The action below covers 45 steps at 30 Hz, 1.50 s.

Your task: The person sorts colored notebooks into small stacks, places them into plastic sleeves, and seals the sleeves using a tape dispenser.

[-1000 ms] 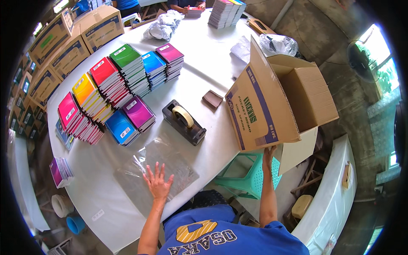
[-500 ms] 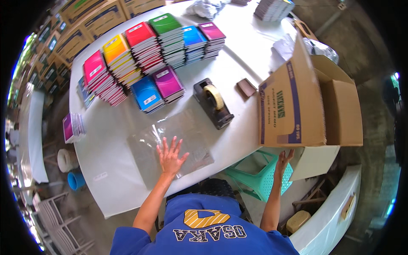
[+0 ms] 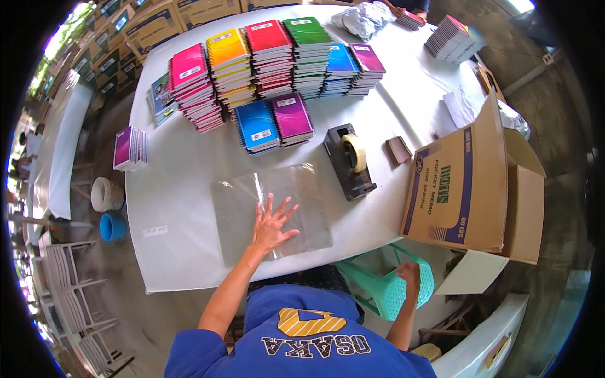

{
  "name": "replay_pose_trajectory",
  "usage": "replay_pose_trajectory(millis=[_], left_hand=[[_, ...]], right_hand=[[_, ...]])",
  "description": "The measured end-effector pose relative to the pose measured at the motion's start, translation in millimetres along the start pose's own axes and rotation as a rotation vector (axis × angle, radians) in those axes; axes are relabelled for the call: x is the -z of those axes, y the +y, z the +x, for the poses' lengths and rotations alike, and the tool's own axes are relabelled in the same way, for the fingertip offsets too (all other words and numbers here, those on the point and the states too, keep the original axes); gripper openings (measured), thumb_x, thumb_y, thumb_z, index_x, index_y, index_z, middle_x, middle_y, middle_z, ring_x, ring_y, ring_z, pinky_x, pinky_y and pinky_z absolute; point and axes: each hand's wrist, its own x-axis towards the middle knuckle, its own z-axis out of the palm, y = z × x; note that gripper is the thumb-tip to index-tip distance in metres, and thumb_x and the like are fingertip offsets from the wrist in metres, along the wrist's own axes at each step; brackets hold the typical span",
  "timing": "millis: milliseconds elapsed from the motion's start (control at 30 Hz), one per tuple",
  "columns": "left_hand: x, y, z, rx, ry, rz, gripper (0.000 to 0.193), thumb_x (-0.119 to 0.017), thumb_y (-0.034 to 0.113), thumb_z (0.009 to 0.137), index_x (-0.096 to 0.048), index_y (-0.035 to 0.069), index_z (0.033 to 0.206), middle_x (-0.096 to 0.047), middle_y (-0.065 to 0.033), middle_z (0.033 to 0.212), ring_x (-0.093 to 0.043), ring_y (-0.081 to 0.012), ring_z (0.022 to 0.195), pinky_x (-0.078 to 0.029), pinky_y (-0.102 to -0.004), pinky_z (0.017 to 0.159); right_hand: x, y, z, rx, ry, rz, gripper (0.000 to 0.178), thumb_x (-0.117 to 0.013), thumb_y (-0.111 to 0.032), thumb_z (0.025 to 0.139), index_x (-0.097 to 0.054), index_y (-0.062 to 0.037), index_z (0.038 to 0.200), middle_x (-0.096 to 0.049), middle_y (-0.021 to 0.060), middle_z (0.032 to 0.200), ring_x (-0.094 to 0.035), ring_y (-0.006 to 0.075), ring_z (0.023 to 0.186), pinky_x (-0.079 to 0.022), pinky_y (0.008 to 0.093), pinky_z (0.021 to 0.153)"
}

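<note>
My left hand (image 3: 274, 230) lies spread on clear plastic sheets (image 3: 309, 214) near the table's front edge. Off the table to the right, my right hand (image 3: 408, 273) hangs above a green plastic stool (image 3: 422, 293); its fingers look curled in, with nothing visible in them. Just beyond the sheets sit a blue spiral notebook stack (image 3: 257, 126) and a purple one (image 3: 292, 118). A black tape dispenser (image 3: 340, 148) with a yellowish roll (image 3: 356, 154) stands to their right.
Taller stacks of pink (image 3: 189, 69), yellow (image 3: 228, 50), red (image 3: 270, 44) and green (image 3: 307, 31) notebooks stand behind. An open cardboard box (image 3: 441, 189) is at the right edge, beside a small brown piece (image 3: 398, 151). Purple notebooks (image 3: 129, 148) sit far left.
The view has shifted, so the table things sit farther right. My left hand stays spread on the plastic sheets. My right hand has drawn away from the box, and its stretched fingers have curled.
</note>
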Motion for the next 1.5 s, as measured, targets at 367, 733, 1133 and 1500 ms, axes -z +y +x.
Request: replay_pose_trajectory(millis=[367, 733, 1133, 1500], left_hand=[[-8, -13, -12, 0.095, 0.242, 0.072, 0.068, -0.057, 0.061, 0.085, -0.042, 0.034, 0.145, -0.028, 0.0008, 0.157, -0.009, -0.0378, 0.147, -0.009, -0.0636, 0.114], [-4, -56, -49, 0.254, 0.313, 0.06, 0.06, -0.063, 0.055, 0.083, -0.054, 0.031, 0.137, -0.033, -0.0001, 0.155, -0.013, -0.0386, 0.147, -0.012, -0.0636, 0.113], [17, -105, -77, 0.325, 0.353, 0.065, 0.058, -0.063, 0.052, 0.084, -0.055, 0.029, 0.136, -0.034, -0.002, 0.154, -0.018, -0.0398, 0.145, -0.016, -0.0637, 0.112], [24, -117, -84, 0.243, 0.308, 0.068, 0.065, -0.06, 0.058, 0.084, -0.05, 0.028, 0.141, -0.033, -0.0035, 0.155, -0.017, -0.0407, 0.145, -0.014, -0.0645, 0.111]], right_hand=[[-178, -169, -73, 0.869, -0.234, 0.095, 0.022, -0.064, -0.013, 0.091, -0.06, 0.0023, 0.105, -0.063, 0.017, 0.101, -0.063, 0.0241, 0.094, -0.053, 0.0333, 0.07], [-270, -223, -99, 0.839, -0.268, -0.248, 0.022, -0.071, -0.011, 0.076, -0.056, -0.002, 0.09, -0.062, 0.017, 0.086, -0.06, 0.0376, 0.085, -0.047, 0.0461, 0.074], [-331, -253, -130, 1.0, -0.181, -0.314, 0.018, -0.068, -0.007, 0.071, -0.054, -0.0039, 0.083, -0.062, 0.0154, 0.082, -0.059, 0.0374, 0.082, -0.046, 0.0466, 0.068], [-321, -257, -141, 0.866, -0.197, -0.355, 0.024, -0.072, -0.01, 0.069, -0.056, -0.0049, 0.085, -0.062, 0.0134, 0.082, -0.061, 0.0336, 0.082, -0.047, 0.045, 0.068]])
